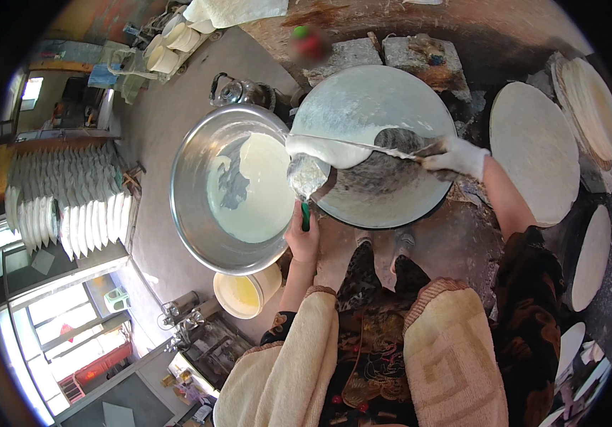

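Note:
My left hand (303, 238) is wrapped round the green handle of a metal ladle (306, 175). The ladle's bowl sits at the left edge of a large round griddle (363, 92), close to the basin's rim, with pale batter on it. In a white glove, my right hand (454, 156) grips the right end of a long thin scraper (352, 144) that reaches leftward across the griddle. White batter (331, 152) lies thick along the scraper at the griddle's left. A dark, bare patch shows on the griddle's near side, blurred in part.
Left of the griddle stands a wide steel basin (186, 220) of pale batter (263, 185). A bucket (272, 282) with yellow contents is below it, a metal kettle (238, 92) beyond. Large round pale sheets (534, 153) lie at the right, with a stack (598, 107) behind them.

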### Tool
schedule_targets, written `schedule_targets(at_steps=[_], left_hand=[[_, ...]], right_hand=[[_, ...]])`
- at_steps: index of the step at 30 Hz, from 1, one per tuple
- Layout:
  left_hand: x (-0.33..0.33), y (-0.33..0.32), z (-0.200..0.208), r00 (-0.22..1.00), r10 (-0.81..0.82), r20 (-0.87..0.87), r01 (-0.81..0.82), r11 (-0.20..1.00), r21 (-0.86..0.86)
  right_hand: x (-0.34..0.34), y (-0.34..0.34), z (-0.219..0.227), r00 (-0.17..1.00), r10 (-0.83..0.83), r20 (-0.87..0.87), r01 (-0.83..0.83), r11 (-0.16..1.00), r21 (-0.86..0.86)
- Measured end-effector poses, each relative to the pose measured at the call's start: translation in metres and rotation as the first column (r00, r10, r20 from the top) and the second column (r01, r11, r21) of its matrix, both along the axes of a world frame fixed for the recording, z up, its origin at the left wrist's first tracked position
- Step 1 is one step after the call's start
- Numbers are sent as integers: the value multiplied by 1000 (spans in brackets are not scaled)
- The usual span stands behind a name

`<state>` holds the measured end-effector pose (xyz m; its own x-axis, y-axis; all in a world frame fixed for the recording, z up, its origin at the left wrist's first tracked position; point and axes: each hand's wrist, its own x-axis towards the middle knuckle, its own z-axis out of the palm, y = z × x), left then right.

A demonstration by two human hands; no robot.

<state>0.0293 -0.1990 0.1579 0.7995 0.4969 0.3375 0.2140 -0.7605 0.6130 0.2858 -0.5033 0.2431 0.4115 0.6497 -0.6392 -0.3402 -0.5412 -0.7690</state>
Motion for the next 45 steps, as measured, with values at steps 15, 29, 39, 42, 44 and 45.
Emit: schedule_targets(at_steps=[15, 29, 39, 42, 44, 45], left_hand=[[-55, -47, 40, 975, -209, -77, 199, 973, -119], [-25, -26, 131, 963, 267, 38, -101, 489, -866], [-67, 79, 73, 764, 641, -73, 156, -293, -943], [-74, 79, 70, 768, 632, -101, 190, -376, -907], [-79, 79, 67, 772, 626, -111, 218, -425, -878], [-80, 79, 64, 775, 623, -112, 234, -447, -863]], right_hand=[[87, -10, 29, 929, 335, 160, -307, 935, -175], [124, 9, 7, 861, 445, 247, -397, 891, -221], [90, 34, 33, 837, 542, 71, -493, 806, -328], [121, 14, 7, 852, 501, 156, -477, 863, -166], [112, 40, 14, 923, 354, 152, -326, 927, -185], [110, 50, 5, 911, 356, 207, -302, 920, -251]])
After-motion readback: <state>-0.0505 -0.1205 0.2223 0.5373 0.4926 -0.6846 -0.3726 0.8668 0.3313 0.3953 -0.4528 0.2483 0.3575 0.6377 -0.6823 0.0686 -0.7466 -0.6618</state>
